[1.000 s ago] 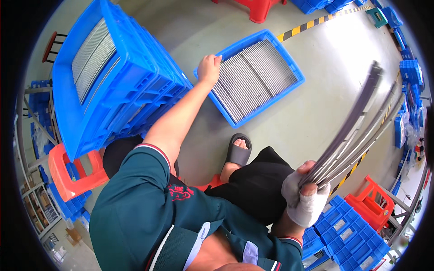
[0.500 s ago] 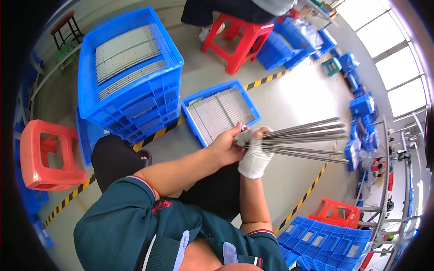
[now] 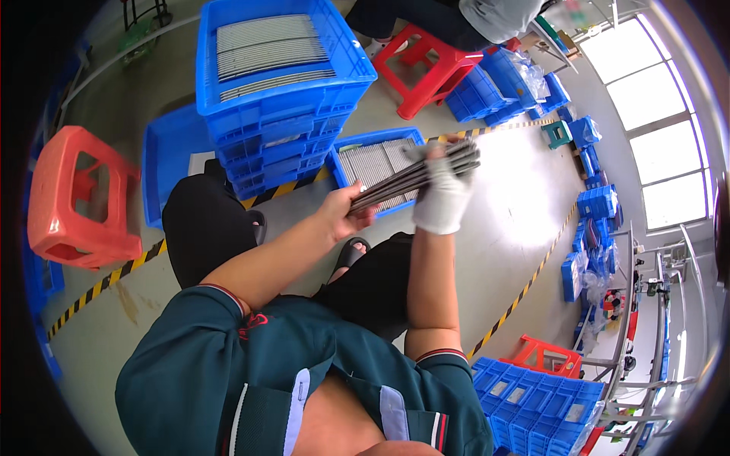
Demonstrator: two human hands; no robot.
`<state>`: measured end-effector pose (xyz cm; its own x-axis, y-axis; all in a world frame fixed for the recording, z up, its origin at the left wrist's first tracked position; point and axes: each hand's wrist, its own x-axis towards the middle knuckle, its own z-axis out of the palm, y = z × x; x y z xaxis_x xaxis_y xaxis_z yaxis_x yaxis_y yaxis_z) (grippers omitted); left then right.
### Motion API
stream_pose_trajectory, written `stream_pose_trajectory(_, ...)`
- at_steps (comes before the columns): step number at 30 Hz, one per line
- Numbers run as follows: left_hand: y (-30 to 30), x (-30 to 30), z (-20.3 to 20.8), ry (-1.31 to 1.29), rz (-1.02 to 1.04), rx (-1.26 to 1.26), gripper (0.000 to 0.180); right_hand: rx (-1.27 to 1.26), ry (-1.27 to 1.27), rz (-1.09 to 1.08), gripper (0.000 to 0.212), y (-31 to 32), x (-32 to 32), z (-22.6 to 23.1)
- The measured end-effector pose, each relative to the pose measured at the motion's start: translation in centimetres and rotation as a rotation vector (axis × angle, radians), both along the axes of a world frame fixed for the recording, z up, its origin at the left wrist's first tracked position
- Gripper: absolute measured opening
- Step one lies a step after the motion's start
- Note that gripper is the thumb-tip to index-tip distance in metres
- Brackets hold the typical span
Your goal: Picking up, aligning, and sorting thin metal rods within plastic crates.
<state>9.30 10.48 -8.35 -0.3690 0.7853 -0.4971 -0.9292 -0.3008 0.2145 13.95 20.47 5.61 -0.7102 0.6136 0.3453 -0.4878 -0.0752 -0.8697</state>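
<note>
Gripping a bundle of thin gray rods, both hands are clamped on it: the bare left hand wraps the near end, and the white-gloved right hand, slightly blurred, closes round the far end. The bundle slants in mid-air, crossing in view the near edge and right side of a low blue crate on the floor, itself filled with gray rows. Left of that crate stands a blue crate stack; its top tray carries more rows, a narrow strip along the near edge.
</note>
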Motion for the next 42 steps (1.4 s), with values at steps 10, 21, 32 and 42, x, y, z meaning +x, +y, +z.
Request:
stream_pose_trajectory(10, -11.2, -5.9, 8.3, 1.653, 0.437, -0.797, 0.036, -0.668, -0.941, 0.349, 0.046, -0.4, 6.2, -9.2)
stream_pose_trajectory(21, -10.5, -8.1, 16.5, 1.900, 0.075, -0.436, 0.027, -0.777, -0.565, 1.516, 0.037, -6.4, 6.6, -6.8)
stream_pose_trajectory(32, -12.7, -9.5, 14.4, 1.625, 0.735, -0.420, 0.028, 0.543, -0.722, 0.315, 0.045, 0.9, 3.6, -5.1)
stream_pose_trajectory(42, -10.6, -9.2, 11.7, 1.212, 0.292, -0.331, 0.029, 0.293, -0.781, 0.105, 0.023, 4.3, 1.7, -4.4)
